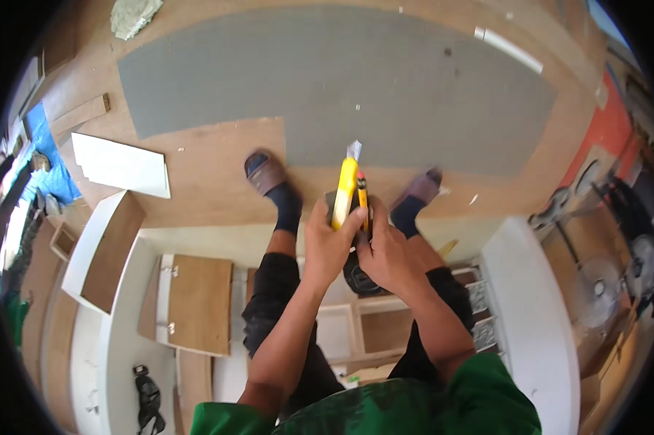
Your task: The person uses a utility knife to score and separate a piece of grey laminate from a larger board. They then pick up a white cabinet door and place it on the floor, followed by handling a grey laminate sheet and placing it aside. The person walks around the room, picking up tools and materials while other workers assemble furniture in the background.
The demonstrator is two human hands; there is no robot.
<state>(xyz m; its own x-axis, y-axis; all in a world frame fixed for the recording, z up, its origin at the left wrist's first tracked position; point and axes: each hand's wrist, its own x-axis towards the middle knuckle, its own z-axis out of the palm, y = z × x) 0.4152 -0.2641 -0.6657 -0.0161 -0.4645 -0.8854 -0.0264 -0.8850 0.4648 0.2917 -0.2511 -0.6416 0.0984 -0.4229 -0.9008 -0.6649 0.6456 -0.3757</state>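
Observation:
My left hand (325,239) is closed around a yellow snap-off utility knife (345,190), whose blade (354,150) is out and points away from me. Pressed close beside it, my right hand (388,250) is closed, its fingers by a yellow and black pencil (362,192) with a red end. My left thumb reaches across to the pencil. Something dark shows behind both hands, mostly hidden by the fingers. Below my wrists sits a black rounded object (361,275), partly covered; its kind is unclear.
I stand astride a white cabinet frame with a side panel (537,290) and a hinged wooden door (200,304). Ahead lies a large grey sheet (327,80) on the brown floor. White boards (120,165) and an open box (105,246) are left; a fan (595,290) is right.

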